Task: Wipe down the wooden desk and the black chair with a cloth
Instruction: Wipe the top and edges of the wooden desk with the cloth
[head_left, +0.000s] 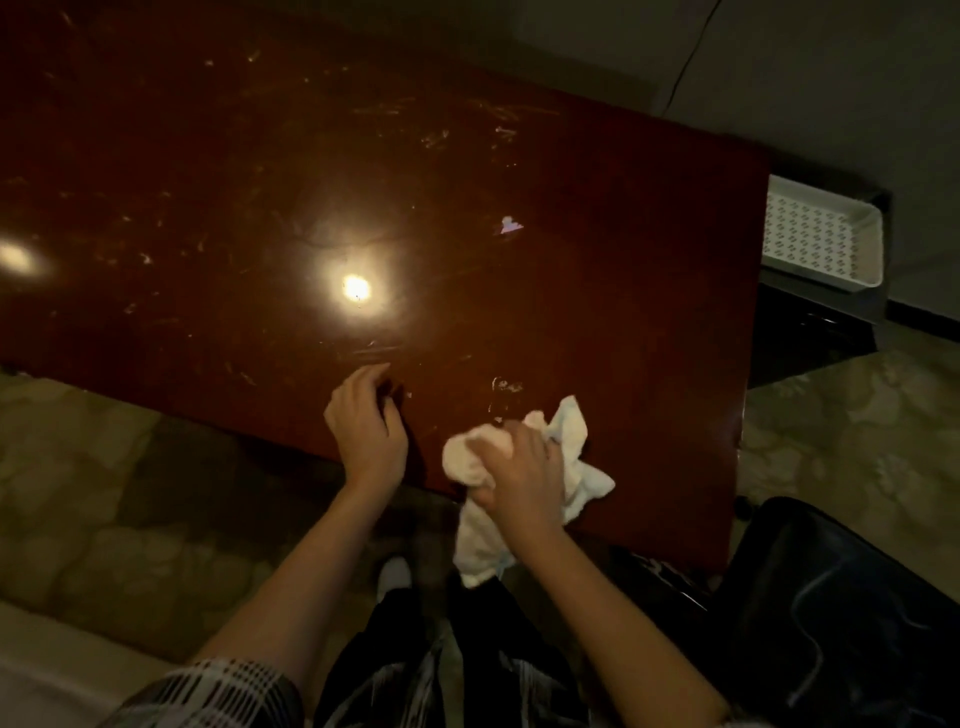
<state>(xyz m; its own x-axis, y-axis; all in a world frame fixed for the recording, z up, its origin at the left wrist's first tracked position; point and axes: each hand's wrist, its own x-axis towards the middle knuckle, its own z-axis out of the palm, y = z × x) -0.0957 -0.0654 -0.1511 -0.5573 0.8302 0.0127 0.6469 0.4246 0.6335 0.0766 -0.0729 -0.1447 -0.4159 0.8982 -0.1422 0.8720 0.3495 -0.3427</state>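
Observation:
The dark red wooden desk (363, 182) fills the upper half of the view, its glossy top scratched and reflecting a lamp. My right hand (519, 473) grips a bunched white cloth (571, 447) on the desk near its front edge, with part of the cloth hanging below the edge. My left hand (366, 421) rests on the desk's front edge just left of the cloth, fingers loosely curled, holding nothing. The black chair (841, 608) stands at the lower right, beside the desk's right corner.
A white perforated tray (821, 236) sits on a low dark stand past the desk's right end. A small pale scrap (510, 225) lies on the desk top. Patterned floor shows to the left and right below the desk.

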